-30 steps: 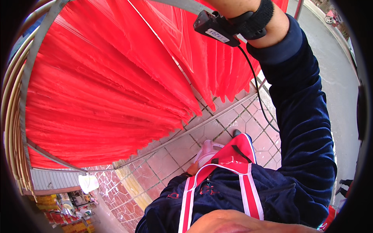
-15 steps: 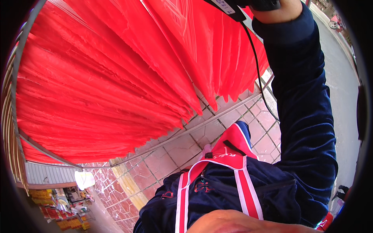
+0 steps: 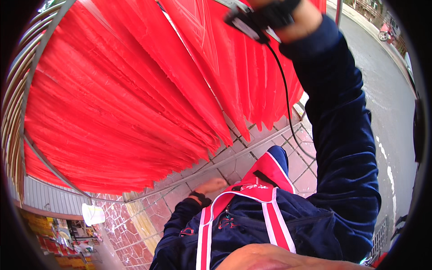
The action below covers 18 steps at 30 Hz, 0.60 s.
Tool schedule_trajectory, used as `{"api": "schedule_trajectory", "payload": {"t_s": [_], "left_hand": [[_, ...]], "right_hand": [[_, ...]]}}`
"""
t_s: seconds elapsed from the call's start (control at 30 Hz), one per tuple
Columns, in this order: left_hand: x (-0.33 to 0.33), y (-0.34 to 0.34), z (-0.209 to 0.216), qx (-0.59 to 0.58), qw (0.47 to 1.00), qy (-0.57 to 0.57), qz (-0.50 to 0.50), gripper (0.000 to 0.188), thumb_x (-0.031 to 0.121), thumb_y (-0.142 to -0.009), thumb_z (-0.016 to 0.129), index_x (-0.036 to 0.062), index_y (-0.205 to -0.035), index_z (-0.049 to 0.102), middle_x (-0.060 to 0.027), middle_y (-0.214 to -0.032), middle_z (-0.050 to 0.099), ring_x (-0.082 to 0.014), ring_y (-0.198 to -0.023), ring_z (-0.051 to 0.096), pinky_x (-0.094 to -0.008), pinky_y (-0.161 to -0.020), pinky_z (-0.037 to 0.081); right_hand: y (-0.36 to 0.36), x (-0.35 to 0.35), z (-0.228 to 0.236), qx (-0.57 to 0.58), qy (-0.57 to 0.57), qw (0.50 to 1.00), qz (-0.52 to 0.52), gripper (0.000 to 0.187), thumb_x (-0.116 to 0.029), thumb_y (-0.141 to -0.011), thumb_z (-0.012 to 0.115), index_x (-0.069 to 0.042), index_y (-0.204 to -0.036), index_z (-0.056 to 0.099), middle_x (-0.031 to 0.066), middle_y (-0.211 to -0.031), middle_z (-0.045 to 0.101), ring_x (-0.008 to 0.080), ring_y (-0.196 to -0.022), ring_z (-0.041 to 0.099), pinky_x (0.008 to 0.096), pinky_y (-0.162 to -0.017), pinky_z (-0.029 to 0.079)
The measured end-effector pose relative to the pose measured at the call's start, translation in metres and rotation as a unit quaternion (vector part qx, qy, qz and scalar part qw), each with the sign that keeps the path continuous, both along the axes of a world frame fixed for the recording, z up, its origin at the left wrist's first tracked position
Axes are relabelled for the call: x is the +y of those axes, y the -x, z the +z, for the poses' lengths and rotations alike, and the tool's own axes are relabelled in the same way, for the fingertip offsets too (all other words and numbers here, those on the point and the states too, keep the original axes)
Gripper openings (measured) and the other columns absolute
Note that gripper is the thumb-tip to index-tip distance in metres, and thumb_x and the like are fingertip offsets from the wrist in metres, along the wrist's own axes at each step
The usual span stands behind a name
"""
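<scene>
Long, bright-red, cloth-like sheets [image 3: 121, 112] are hanging below and left of my right hand's fingers; the curved grey metal frame [image 3: 32, 69] is presumably keeping them spread, clear of the pink paving [image 3: 305, 181]. I am holding my right hand [image 3: 257, 3] high, arm stretched upward; its fingers are lying out of view, grip untellable. My left hand [image 3: 212, 185] is hovering low, well apart, fingers loosely extended, nothing visible in them.

Outdoors, a roadside pavement [image 3: 123, 231] is lying underfoot: patterned tiles [image 3: 163, 192] are running beneath hanging red sheets [image 3: 112, 112], a grey road [image 3: 384, 94] is stretching along the right, and a motorbike [image 3: 385, 34] is standing near its far edge.
</scene>
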State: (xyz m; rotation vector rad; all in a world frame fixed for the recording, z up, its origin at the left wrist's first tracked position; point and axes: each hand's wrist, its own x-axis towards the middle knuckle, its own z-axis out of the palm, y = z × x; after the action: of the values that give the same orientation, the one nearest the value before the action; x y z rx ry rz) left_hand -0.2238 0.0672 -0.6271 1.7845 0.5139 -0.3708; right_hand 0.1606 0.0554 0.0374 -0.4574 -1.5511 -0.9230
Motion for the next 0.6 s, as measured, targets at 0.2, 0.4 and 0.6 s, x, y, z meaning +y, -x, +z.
{"api": "schedule_trajectory", "payload": {"t_s": [0.2,0.4,0.6], "left_hand": [[0.045,-0.11,0.203,-0.244,0.938,-0.14,0.203,0.03,0.022,-0.097,0.059,-0.0025,-0.115,0.062,-0.0025,-0.101,0.066,-0.0109,-0.094,0.06,-0.0282,-0.085,0.049],[0.055,-0.211,0.386,-0.428,0.772,-0.383,0.272,0.046,0.03,-0.089,0.07,-0.0044,-0.118,0.061,-0.016,-0.101,0.07,-0.0201,-0.092,0.068,-0.032,-0.081,0.054],[0.056,-0.27,0.431,-0.172,0.747,-0.561,0.312,0.072,0.057,-0.084,0.063,-0.0078,-0.116,0.06,-0.0291,-0.108,0.065,-0.0416,-0.103,0.064,-0.0445,-0.09,0.05]], "right_hand": [[-0.025,-0.066,-0.198,0.194,0.327,0.922,0.075,0.049,-0.022,-0.093,0.064,-0.005,-0.137,0.048,0.013,-0.132,0.055,0.0206,-0.12,0.054,0.0326,-0.098,0.046],[-0.057,-0.009,-0.303,0.36,0.377,0.844,-0.13,0.057,-0.028,-0.093,0.064,0.002,-0.138,0.045,0.0202,-0.13,0.057,0.0253,-0.116,0.057,0.0346,-0.098,0.046],[-0.07,0.034,-0.296,0.337,0.387,0.85,-0.116,0.056,-0.04,-0.09,0.062,0.002,-0.126,0.056,0.0246,-0.092,0.068,0.0374,-0.09,0.067,0.0448,-0.077,0.051]]}}
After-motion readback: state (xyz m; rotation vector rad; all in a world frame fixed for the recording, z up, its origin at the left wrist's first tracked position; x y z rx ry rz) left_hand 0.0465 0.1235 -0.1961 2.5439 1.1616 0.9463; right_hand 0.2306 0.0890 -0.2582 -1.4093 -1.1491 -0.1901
